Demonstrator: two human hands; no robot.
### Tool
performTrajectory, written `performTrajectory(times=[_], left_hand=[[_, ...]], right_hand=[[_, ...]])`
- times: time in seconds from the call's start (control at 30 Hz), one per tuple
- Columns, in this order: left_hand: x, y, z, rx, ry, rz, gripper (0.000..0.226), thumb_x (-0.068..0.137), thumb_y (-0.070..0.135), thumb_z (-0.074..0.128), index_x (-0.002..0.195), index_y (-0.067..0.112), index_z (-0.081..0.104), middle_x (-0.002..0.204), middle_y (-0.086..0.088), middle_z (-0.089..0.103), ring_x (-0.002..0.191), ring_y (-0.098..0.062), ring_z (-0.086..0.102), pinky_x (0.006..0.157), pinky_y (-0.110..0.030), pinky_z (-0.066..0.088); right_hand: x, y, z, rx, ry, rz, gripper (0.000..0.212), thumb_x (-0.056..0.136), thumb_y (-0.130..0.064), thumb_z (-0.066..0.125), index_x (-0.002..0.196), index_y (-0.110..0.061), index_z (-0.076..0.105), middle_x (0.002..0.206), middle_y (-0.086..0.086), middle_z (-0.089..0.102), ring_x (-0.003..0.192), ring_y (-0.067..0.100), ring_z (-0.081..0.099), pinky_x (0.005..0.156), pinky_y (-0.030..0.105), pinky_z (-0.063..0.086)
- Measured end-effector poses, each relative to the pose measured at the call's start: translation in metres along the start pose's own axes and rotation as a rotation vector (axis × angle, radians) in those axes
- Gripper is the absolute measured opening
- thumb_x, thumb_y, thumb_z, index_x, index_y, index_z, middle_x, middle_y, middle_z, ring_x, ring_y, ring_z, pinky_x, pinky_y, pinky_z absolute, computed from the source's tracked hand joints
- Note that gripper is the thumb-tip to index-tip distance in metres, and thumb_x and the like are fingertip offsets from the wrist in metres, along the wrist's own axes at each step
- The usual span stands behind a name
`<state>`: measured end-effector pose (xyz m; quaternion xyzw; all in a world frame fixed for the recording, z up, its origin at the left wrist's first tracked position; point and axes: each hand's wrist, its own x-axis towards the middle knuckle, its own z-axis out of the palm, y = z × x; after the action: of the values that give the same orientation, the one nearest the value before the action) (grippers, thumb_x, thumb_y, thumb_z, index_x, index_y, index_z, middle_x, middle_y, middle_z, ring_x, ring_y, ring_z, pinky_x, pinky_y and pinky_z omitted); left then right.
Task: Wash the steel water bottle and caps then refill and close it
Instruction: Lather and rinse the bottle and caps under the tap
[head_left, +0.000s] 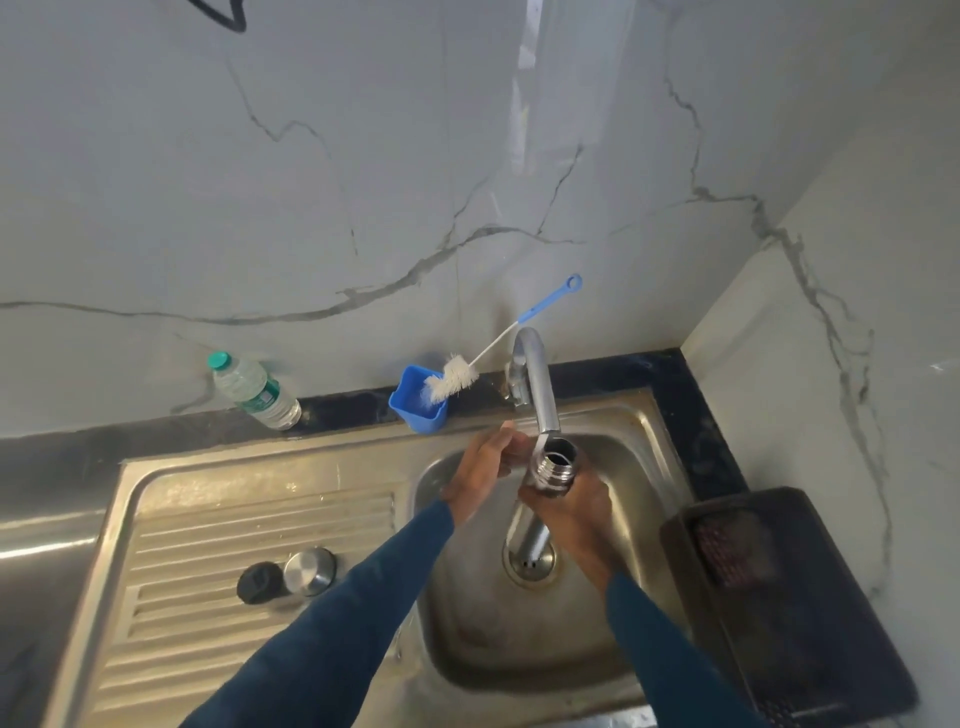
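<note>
Bottle under the tap, caps waiting on the drainboard

We see the right hand (569, 512) wrapped around the steel water bottle (553, 467), its open mouth just below the faucet (537, 387) spout above the sink (457, 649); the left hand (485, 470) rests against the bottle's side, fingers relaxed. The steel cap (310, 571) and black cap (258, 583) sit touching on the drainboard (249, 525), well apart from the bottle brush (452, 376) in the blue cup (418, 402)
</note>
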<state>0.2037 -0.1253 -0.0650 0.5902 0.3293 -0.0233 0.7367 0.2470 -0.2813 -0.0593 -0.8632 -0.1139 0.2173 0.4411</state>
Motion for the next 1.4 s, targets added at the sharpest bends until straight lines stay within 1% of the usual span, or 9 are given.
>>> performTrajectory(times=[0.33, 0.47, 0.63, 0.8, 0.9, 1.03, 1.13, 1.27, 1.4], left_hand=[[-0.012, -0.005, 0.013, 0.055, -0.039, -0.006, 0.043, 0.113, 0.038, 0.043, 0.105, 0.009, 0.074, 0.103, -0.01, 0.075, 0.096, -0.022, 0.068, 0.09, -0.032, 0.052], [-0.018, -0.01, 0.016, 0.059, -0.024, -0.055, 0.036, 0.113, 0.036, 0.047, 0.103, 0.007, 0.066, 0.086, -0.009, 0.063, 0.078, -0.021, 0.059, 0.065, -0.021, 0.051], [-0.021, -0.017, 0.012, 0.23, -0.012, -0.072, 0.049, 0.112, 0.038, 0.047, 0.1, -0.002, 0.072, 0.083, -0.004, 0.068, 0.079, -0.015, 0.065, 0.079, -0.027, 0.052], [-0.032, -0.01, 0.005, 0.293, -0.023, -0.13, 0.035, 0.113, 0.03, 0.045, 0.097, 0.012, 0.071, 0.083, 0.003, 0.066, 0.077, -0.007, 0.062, 0.062, -0.015, 0.049], [-0.035, -0.004, 0.004, 0.29, -0.033, -0.167, 0.029, 0.112, 0.033, 0.046, 0.096, 0.021, 0.067, 0.086, 0.002, 0.064, 0.079, -0.01, 0.06, 0.061, -0.02, 0.05], [-0.038, -0.004, 0.007, 0.282, -0.019, -0.179, 0.024, 0.111, 0.028, 0.05, 0.111, 0.014, 0.07, 0.082, 0.002, 0.061, 0.072, -0.009, 0.056, 0.053, -0.015, 0.048], [-0.04, -0.003, 0.011, 0.25, 0.002, -0.158, 0.024, 0.11, 0.02, 0.051, 0.114, 0.011, 0.073, 0.082, 0.003, 0.065, 0.071, -0.008, 0.059, 0.052, -0.013, 0.049], [-0.039, 0.001, 0.007, 0.119, 0.066, -0.172, 0.019, 0.108, 0.015, 0.055, 0.104, 0.016, 0.074, 0.09, -0.003, 0.071, 0.079, -0.013, 0.067, 0.074, -0.028, 0.061], [-0.038, 0.002, -0.002, 0.079, 0.144, -0.129, 0.024, 0.105, 0.008, 0.055, 0.098, 0.021, 0.073, 0.092, -0.005, 0.072, 0.078, -0.016, 0.067, 0.077, -0.033, 0.059]], right_hand=[[-0.008, 0.006, 0.003, -0.092, -0.04, -0.026, 0.059, 0.064, -0.032, 0.091, 0.112, -0.042, 0.059, 0.093, -0.02, 0.072, 0.088, 0.006, 0.07, 0.077, 0.03, 0.053], [0.002, 0.011, -0.003, -0.092, -0.232, 0.038, 0.078, 0.068, -0.045, 0.093, 0.129, -0.036, 0.047, 0.103, -0.016, 0.073, 0.092, 0.01, 0.072, 0.078, 0.032, 0.059], [0.004, 0.0, -0.005, 0.164, -0.414, 0.309, 0.076, 0.082, -0.052, 0.085, 0.138, -0.035, 0.037, 0.118, 0.001, 0.069, 0.094, 0.022, 0.076, 0.057, 0.035, 0.062], [0.005, 0.01, 0.007, 0.418, -0.574, 0.469, 0.071, 0.08, -0.067, 0.078, 0.135, -0.026, 0.061, 0.122, 0.015, 0.074, 0.107, 0.029, 0.075, 0.086, 0.049, 0.064], [0.011, 0.025, 0.014, 0.476, -0.639, 0.552, 0.081, 0.073, -0.069, 0.084, 0.137, -0.023, 0.065, 0.13, 0.015, 0.073, 0.126, 0.034, 0.068, 0.117, 0.059, 0.044], [0.019, 0.041, 0.016, 0.521, -0.613, 0.574, 0.08, 0.072, -0.065, 0.086, 0.14, -0.028, 0.063, 0.135, 0.015, 0.071, 0.13, 0.035, 0.065, 0.12, 0.062, 0.038], [0.005, 0.019, 0.002, 0.462, -0.628, 0.535, 0.079, 0.071, -0.066, 0.085, 0.138, -0.032, 0.061, 0.13, 0.013, 0.073, 0.122, 0.033, 0.07, 0.105, 0.058, 0.055], [-0.007, 0.001, -0.01, 0.304, -0.485, 0.3, 0.071, 0.083, -0.044, 0.086, 0.14, -0.039, 0.043, 0.123, 0.003, 0.07, 0.1, 0.024, 0.075, 0.064, 0.039, 0.064], [-0.013, -0.007, 0.001, -0.067, -0.285, -0.087, 0.081, 0.076, -0.056, 0.085, 0.141, -0.044, 0.039, 0.109, -0.016, 0.073, 0.096, 0.011, 0.073, 0.078, 0.035, 0.059]])
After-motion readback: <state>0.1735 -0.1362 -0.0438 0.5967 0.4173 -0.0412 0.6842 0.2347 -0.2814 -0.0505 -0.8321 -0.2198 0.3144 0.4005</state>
